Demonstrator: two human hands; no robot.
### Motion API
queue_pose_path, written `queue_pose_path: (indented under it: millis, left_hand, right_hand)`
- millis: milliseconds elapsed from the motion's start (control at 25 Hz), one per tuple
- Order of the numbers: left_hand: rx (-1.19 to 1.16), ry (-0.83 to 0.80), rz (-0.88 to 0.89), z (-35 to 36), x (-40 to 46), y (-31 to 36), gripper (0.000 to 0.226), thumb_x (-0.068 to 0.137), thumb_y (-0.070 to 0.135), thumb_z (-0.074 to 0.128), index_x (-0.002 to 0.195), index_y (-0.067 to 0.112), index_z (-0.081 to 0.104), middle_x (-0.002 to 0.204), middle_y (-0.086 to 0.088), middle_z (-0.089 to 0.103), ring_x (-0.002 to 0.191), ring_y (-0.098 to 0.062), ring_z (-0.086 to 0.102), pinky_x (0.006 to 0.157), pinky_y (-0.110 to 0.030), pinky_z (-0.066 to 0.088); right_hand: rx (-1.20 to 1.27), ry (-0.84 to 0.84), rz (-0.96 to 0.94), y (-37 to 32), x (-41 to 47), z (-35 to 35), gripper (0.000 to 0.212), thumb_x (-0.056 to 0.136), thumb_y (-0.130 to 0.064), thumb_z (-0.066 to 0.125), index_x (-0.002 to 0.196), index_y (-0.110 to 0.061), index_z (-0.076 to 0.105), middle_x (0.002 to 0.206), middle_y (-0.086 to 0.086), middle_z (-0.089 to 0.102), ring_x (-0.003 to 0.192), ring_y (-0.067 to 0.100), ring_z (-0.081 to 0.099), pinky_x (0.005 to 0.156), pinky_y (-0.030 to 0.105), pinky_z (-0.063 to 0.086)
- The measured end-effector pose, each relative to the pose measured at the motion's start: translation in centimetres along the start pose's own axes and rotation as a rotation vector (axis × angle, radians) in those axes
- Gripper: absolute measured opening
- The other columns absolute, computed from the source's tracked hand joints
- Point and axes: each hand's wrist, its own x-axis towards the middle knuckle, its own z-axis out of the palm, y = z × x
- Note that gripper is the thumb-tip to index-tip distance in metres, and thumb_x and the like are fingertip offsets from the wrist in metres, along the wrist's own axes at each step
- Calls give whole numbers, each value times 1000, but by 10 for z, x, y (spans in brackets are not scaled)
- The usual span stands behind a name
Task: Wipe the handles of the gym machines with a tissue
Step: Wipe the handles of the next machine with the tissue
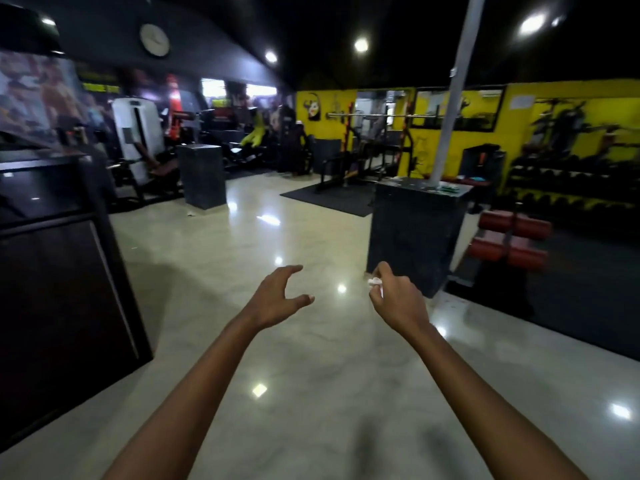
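Both arms were stretched forward over the pale, glossy floor (311, 358), with no machine within reach. The left hand (277, 296) was held empty, its fingers spread and loosely curved, nothing between them. The right hand (394, 292) was curled round a small white tissue (375, 282), crumpled into a wad and pinched at the fingertips; only a little of it was shown past the knuckles. The hands were kept apart, neither touching the other nor anything else.

No handle was being wiped at this moment. The machines were seen well away — a white weight machine (138, 133) at the far left, a rack with a barbell (374, 140) against the yellow wall (554, 109), and red roller pads (512, 237) at the right, just past a dark block (415, 233) from which a grey pole (453, 88) rose. A dark cabinet (55, 271) was stood close at the left.

How many handles had been cleaned could not be told — no wiped surface was marked out, and the far machines were blurred. The tissue, already crushed, may be judged to have been used, though that is a guess. From the open floor between the hands and any machine, the moment is judged to be a crossing between stations, with wiping left to do once a handle is reached.
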Motion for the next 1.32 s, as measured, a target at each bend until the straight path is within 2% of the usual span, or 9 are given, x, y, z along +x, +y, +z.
queue_pose_path:
  millis: [200, 400, 640, 760, 840, 920, 1040, 1160, 1320]
  left_hand:
    - [-79, -111, 82, 75, 42, 67, 68, 84, 36, 70, 143, 18, 40, 147, 0, 42, 135, -15, 38, 100, -19, 27]
    - [-120, -249, 192, 139, 88, 130, 65, 86, 34, 68, 142, 18, 40, 145, -1, 43, 132, -17, 42, 103, -27, 34]
    - [-151, -449, 341, 221, 146, 183, 64, 84, 33, 70, 139, 15, 43, 141, -2, 47, 127, -17, 46, 98, -23, 36]
    - [-169, -563, 445, 261, 177, 219, 62, 84, 33, 69, 139, 18, 43, 142, -1, 46, 127, -17, 45, 100, -27, 36]
    - [-195, -620, 531, 285, 198, 248, 62, 85, 30, 69, 140, 16, 43, 142, -2, 46, 129, -16, 44, 100, -22, 32]
    - [-216, -680, 622, 309, 217, 281, 62, 85, 29, 69, 139, 16, 43, 143, -2, 46, 130, -15, 43, 97, -19, 30]
    - [-225, -789, 769, 344, 229, 332, 62, 84, 32, 70, 139, 16, 44, 143, -1, 46, 129, -14, 44, 97, -18, 31]
    - [-262, -869, 883, 380, 220, 376, 61, 84, 34, 69, 138, 18, 46, 142, 1, 47, 129, -13, 44, 99, -22, 34]
    - [-325, -998, 1028, 432, 186, 441, 62, 84, 34, 70, 138, 17, 46, 141, 2, 48, 130, -12, 43, 98, -20, 32]
  right_hand:
    - [-91, -28, 110, 94, -5, -41, 15, 89, -16, 47, 103, -13, 48, 77, 7, 57, 66, 26, 53, 53, 28, 33]
    - [-136, -9, 301, 169, -17, -70, 14, 90, -13, 46, 103, -12, 49, 80, 7, 54, 67, 24, 46, 57, 29, 33]
    - [-216, 99, 474, 255, -32, -103, 10, 90, -13, 48, 100, -12, 50, 82, 10, 63, 65, 24, 55, 53, 30, 39]
    - [-264, 188, 579, 294, -39, -117, 20, 91, -9, 47, 109, -14, 55, 89, 13, 66, 75, 29, 61, 60, 32, 45]
    - [-251, 223, 643, 320, -40, -128, 29, 89, -7, 46, 113, -14, 60, 98, 15, 68, 87, 32, 63, 72, 34, 51]
    - [-239, 285, 719, 342, -43, -144, 30, 86, -4, 49, 109, -11, 66, 100, 14, 70, 91, 31, 64, 76, 28, 48]
    - [-285, 411, 808, 365, -64, -169, 29, 83, -1, 51, 104, -7, 69, 87, 14, 71, 73, 24, 64, 66, 19, 41]
    - [-328, 499, 894, 373, -100, -187, 23, 86, -2, 51, 101, -5, 68, 70, 8, 64, 57, 14, 53, 55, 18, 36]
    - [-470, 548, 1057, 388, -164, -222, 19, 88, -4, 49, 99, -4, 65, 70, 13, 66, 59, 25, 61, 53, 22, 39]
